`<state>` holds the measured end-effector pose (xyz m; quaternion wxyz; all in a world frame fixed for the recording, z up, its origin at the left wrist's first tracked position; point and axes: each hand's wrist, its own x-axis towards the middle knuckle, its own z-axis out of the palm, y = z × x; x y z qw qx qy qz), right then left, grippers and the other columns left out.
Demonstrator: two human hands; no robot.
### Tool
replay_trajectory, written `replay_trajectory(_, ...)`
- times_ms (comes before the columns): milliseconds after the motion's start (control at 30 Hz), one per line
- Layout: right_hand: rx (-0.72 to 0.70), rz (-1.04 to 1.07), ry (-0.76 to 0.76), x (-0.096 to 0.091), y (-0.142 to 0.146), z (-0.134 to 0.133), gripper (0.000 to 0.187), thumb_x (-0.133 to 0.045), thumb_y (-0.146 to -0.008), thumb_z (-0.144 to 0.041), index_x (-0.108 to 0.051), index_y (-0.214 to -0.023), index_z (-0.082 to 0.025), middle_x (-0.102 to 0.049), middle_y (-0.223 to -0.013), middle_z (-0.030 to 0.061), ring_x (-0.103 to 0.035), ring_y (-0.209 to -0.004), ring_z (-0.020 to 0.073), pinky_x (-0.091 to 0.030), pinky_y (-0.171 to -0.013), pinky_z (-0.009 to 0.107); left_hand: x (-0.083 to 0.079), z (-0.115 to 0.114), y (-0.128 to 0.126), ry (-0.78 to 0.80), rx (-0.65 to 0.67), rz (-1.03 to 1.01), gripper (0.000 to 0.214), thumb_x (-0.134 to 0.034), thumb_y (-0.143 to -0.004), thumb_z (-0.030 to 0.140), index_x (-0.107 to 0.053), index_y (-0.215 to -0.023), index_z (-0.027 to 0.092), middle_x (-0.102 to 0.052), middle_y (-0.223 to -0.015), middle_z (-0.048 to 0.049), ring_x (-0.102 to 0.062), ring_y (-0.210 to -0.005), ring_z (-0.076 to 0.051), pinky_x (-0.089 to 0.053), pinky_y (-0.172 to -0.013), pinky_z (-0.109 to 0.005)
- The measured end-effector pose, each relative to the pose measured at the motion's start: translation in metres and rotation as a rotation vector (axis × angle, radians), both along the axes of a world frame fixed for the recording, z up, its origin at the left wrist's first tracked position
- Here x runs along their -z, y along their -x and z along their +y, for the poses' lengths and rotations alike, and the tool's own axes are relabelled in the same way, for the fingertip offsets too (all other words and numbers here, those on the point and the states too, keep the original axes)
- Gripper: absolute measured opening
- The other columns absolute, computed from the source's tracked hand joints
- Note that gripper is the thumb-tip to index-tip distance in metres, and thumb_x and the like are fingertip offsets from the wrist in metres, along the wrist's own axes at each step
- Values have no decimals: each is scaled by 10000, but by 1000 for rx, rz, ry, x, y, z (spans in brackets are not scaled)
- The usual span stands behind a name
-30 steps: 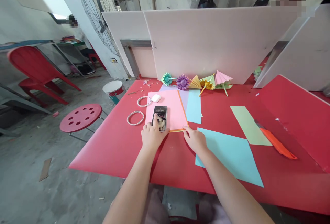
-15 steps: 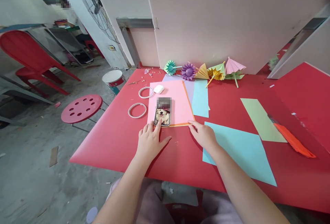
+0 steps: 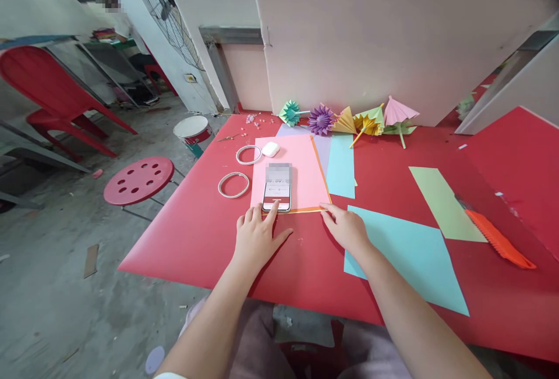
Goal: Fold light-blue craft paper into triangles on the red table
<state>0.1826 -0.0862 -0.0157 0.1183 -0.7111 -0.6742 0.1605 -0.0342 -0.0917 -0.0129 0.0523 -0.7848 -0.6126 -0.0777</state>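
Observation:
A smartphone (image 3: 276,189) with a lit screen lies on a pink sheet of paper (image 3: 304,169). My left hand (image 3: 257,233) is open, palm down, thumb spread wide, with its index fingertip on the lower part of the screen. Orange paper (image 3: 322,166) shows as a narrow border along the pink sheet's right and front edges. At the front right corner of these sheets, my right hand (image 3: 348,229) has its thumb and index fingertip close together on the paper edge. A blue sheet (image 3: 402,257) lies partly under my right wrist.
Two white rings (image 3: 233,185) and a white earbud case (image 3: 271,149) sit around the phone. Folded paper flowers (image 3: 322,120) and a pink paper umbrella (image 3: 399,112) line the back. An orange cutter (image 3: 498,238) touches green paper (image 3: 445,201). A red stool (image 3: 138,181) stands left.
The phone's screen has switched from a dog picture to a mostly white page with a dark red band. Both hands keep nearly the same place; the view has shifted slightly.

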Motion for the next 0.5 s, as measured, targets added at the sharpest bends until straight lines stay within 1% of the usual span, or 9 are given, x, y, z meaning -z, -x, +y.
replay_trajectory(133, -2, 4, -1, 0, 0, 0, 368, -340, -873, -364, -581, -1143, -298, -680, -698, -16, -598, -644, 156, -392, -564, 251, -2, -1, -3, 9, -47, -72, 750, -431, -787, 621, -239, -1399, 232, -464, -1257, -142, -467, -1090, -292, -354, -876, -409)
replay_trajectory(200, -6, 12, -1, 0, -1, 0, 371, -335, -875, -365, -577, -1148, -296, -685, -714, -14, -602, -655, 158, -399, -573, 254, -4, -1, -4, 24, -79, -104, 758, -424, -796, 612, -201, -1409, 225, -440, -1291, -149, -466, -1103, -293, -352, -884, -406)
replay_trajectory(267, -7, 13, 0, 0, -1, 0, 372, -332, -877, -369, -576, -1149, -298, -678, -687, -16, -602, -647, 160, -402, -574, 255, -6, 0, -4, 49, -103, -138, 726, -417, -808, 597, -218, -1401, 230, -450, -1288, -143, -470, -1106, -290, -354, -886, -403)
replay_trajectory(367, -5, 8, -1, 0, -1, -1, 363, -340, -876, -367, -581, -1140, -303, -669, -657, -20, -599, -634, 160, -402, -568, 254, -8, 3, -5, 74, -131, -194, 689, -426, -813, 573, -255, -1382, 225, -504, -1228, -127, -484, -1090, -285, -360, -887, -410)
replay_trajectory(433, -6, 17, -4, 0, 0, -1, 360, -341, -876, -360, -583, -1136, -303, -674, -674, -20, -601, -638, 159, -406, -567, 254, -10, 5, -7, 42, -143, -215, 671, -456, -807, 546, -292, -1363, 208, -496, -1236, -137, -464, -1117, -297, -355, -903, -433)
replay_trajectory(500, -11, 44, 1, -2, -1, -2, 362, -340, -875, -357, -584, -1136, -299, -682, -701, -16, -605, -649, 160, -415, -576, 258, -11, 5, -14, -25, -105, -242, 602, -476, -815, 487, -350, -1325, 194, -472, -1260, -142, -415, -1177, -298, -332, -944, -444)
